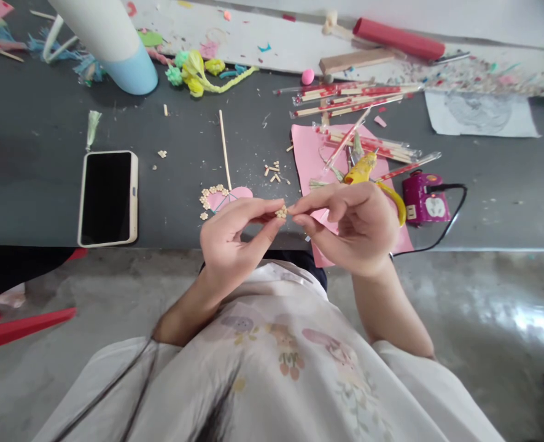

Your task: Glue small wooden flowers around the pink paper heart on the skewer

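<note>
My left hand (235, 236) pinches a small flower-shaped cluster of cut wooden stick pieces (281, 212) between thumb and forefinger. At the cluster's right edge, my right hand (357, 224) has its thumb and forefinger closed on a tiny wooden stick piece, mostly hidden by the fingertips. Behind my left hand lies a pink paper heart (240, 193), partly covered, with similar wooden flowers (205, 195) along its left edge. A thin wooden stick (225, 149) extends away from the heart. Several short cut pieces (275, 178) are scattered on the grey table (180, 184) beyond my fingers.
A yellow glue gun (361, 169) rests on pink paper (305, 153) behind my right hand, near a purple box (425, 199) with a black cable. Wrapped sticks (350, 98) lie farther back. To the left are a phone (107, 197) and a white-and-blue cylinder (131, 67).
</note>
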`<state>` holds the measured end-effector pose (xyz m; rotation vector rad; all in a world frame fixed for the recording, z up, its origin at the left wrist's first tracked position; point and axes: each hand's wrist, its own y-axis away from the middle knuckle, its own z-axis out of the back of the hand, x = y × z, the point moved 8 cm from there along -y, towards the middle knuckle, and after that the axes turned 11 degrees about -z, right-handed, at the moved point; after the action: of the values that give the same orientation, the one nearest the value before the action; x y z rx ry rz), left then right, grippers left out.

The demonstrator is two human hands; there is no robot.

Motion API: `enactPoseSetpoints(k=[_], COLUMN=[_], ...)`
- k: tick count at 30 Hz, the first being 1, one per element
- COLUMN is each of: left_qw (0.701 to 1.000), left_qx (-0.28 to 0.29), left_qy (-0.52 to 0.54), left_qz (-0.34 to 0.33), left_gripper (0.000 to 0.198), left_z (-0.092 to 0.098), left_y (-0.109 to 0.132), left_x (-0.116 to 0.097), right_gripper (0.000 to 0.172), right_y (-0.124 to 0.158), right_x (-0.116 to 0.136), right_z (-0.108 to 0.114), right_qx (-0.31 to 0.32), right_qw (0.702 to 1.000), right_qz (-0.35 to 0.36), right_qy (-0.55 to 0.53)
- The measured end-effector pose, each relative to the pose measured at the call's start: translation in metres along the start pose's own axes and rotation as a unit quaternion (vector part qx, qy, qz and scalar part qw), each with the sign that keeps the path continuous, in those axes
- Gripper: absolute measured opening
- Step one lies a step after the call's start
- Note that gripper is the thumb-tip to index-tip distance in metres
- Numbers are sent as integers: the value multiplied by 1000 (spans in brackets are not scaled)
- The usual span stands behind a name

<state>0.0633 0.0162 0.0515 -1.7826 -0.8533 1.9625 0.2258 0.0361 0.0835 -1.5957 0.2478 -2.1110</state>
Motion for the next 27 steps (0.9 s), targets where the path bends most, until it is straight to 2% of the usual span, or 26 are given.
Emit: enactPoseSetpoints(k=[3, 7, 12, 20, 23, 27], left_qw=[999, 998, 998, 998, 996, 993], left_qx=[6, 26, 26, 48, 60, 61], left_qy=[-27, -62, -54, -31, -53, -81], left_qz=[-20, -13, -8, -26, -28, -66], left_gripper=[25, 20, 21, 21, 21, 28], left_z=[0, 0, 0, -4, -5, -4], left_y=[-1, 0, 1, -6, -8, -8], left_x=[-3, -1, -1, -7, -7, -13], right_gripper=[31, 30, 25, 28, 30, 33], right_y=[1, 0, -1, 2, 2, 4], right_x=[0, 0, -1, -2, -4, -4], right_z=[0, 0, 1, -7, -6, -6], right_qx=[-16, -28, -51, -50, -59, -62], right_qw=[1000, 998, 996, 997, 996, 995], right_qz=[-12, -50, -73, -38, -51, -58], right_qy=[-20, -31, -15, -34, -44, -43])
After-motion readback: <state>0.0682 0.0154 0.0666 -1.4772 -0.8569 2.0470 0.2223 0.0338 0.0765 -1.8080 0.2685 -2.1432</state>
